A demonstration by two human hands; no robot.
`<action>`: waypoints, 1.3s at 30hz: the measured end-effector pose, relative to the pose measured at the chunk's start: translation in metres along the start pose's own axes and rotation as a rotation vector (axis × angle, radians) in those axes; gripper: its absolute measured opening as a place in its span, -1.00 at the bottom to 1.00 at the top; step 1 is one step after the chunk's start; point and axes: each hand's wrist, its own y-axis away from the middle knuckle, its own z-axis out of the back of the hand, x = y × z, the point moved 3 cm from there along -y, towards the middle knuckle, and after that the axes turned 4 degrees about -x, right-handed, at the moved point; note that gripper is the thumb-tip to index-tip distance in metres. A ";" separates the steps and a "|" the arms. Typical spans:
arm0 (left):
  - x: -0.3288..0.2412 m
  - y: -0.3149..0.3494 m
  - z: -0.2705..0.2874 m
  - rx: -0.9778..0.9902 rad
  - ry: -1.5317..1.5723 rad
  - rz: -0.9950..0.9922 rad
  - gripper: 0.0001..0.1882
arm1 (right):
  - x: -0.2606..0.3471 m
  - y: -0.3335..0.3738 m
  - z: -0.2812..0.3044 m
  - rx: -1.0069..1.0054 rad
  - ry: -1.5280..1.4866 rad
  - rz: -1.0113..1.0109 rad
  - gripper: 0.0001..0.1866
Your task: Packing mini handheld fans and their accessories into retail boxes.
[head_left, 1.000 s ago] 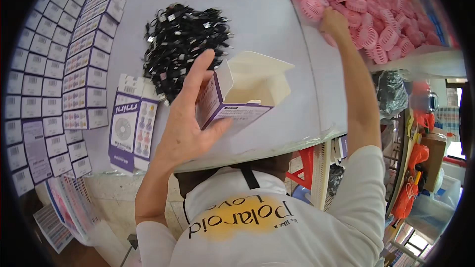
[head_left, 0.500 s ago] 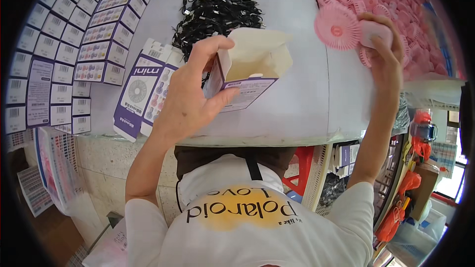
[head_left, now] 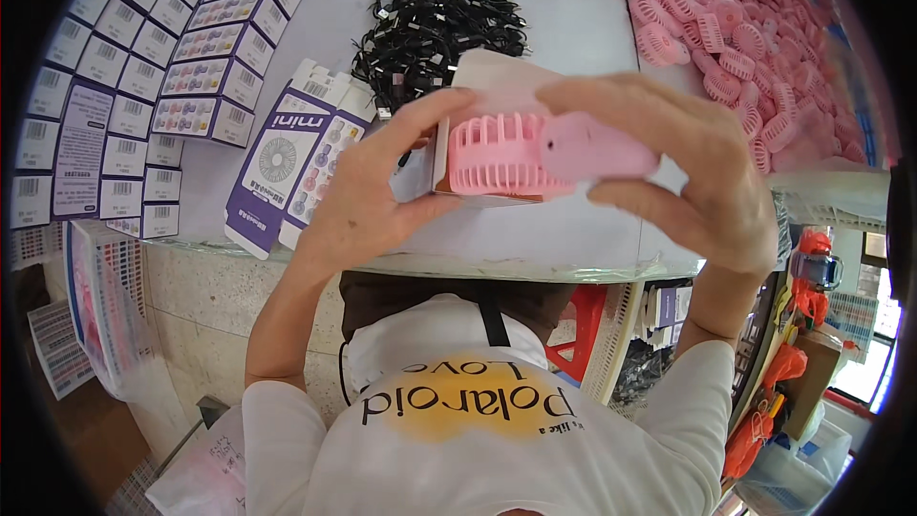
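Here's the left hand (head_left: 358,182), half curled, thumb below and fingers above, gripping an open carton (head_left: 492,72) with its pale flap standing up. And the right hand (head_left: 712,167), slightly blurred, has its thumb and fingers bent round the handle of a pink fan (head_left: 501,153)! The fan's slatted head sits right at the carton's mouth, between the two hands; how far inside, I can't tell.

Plenty of print in play, too. Just left of the left hand lies a flattened carton (head_left: 287,162), white and purple: bold upside-down lettering, a big round fan picture, and a column of small coloured fans beside it. Farther left, stacked boxes (head_left: 205,76) show barcodes on white ends and rows of little fan pictures along their sides, with one purple panel (head_left: 81,139) full of small lines, too fine to make out. Below both hands, the white shirt (head_left: 458,401) carries dark lettering, upside down, over a yellow patch.

Beyond the left hand, a heap of black cables (head_left: 439,29); beyond the right, a great spread of pink fans (head_left: 735,48) on the table (head_left: 573,24).
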 end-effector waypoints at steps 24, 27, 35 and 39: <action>0.008 0.043 0.011 -0.196 0.082 0.009 -0.36 | -0.164 0.034 -0.090 -0.488 -0.174 -0.593 -0.89; 0.006 0.036 0.007 -0.219 0.111 0.067 -0.41 | -0.163 0.040 -0.080 -0.687 -0.209 -0.541 -0.87; 0.004 0.025 -0.007 -0.205 0.063 0.064 -0.38 | -0.071 0.040 -0.033 -1.085 -0.161 -0.125 -0.85; -0.002 0.020 -0.013 -0.246 0.084 0.036 -0.39 | -0.007 0.031 -0.016 -0.612 0.245 0.232 -0.82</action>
